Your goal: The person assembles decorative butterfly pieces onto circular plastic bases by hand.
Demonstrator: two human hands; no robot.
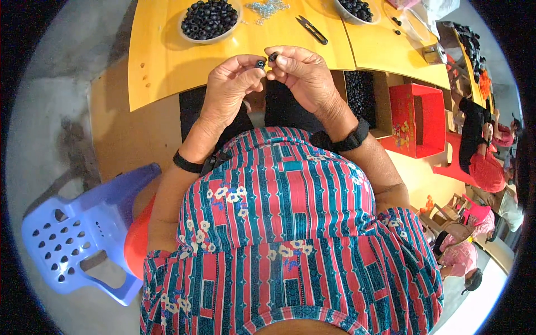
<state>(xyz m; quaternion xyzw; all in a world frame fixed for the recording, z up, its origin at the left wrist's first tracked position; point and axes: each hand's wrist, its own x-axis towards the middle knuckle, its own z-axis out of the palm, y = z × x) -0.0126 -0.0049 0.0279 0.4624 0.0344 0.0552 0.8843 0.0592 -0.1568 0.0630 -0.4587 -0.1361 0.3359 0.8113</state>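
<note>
Just over the near edge of the yellow table (162, 72), my two hands are close together, fingertips almost meeting. My left hand (230, 84) pinches a small black ring-shaped piece (260, 64), its round hole showing. Between the thumb and forefinger of my right hand (304, 75) is another small black piece (272, 57). A clear plastic bowl (207, 41) full of black pieces (209, 19) stands beyond my left hand. Beyond the right one lie black thread snips (311, 30). A small heap of silvery bits (268, 9) is between the bowl and the snips.
A second bowl of black pieces (356, 9) is at the far right. Below the table are a carton of black pieces (359, 92) and a red box (417, 120). A blue plastic chair (78, 245) stands at left. Several people (463, 257) sit at the right.
</note>
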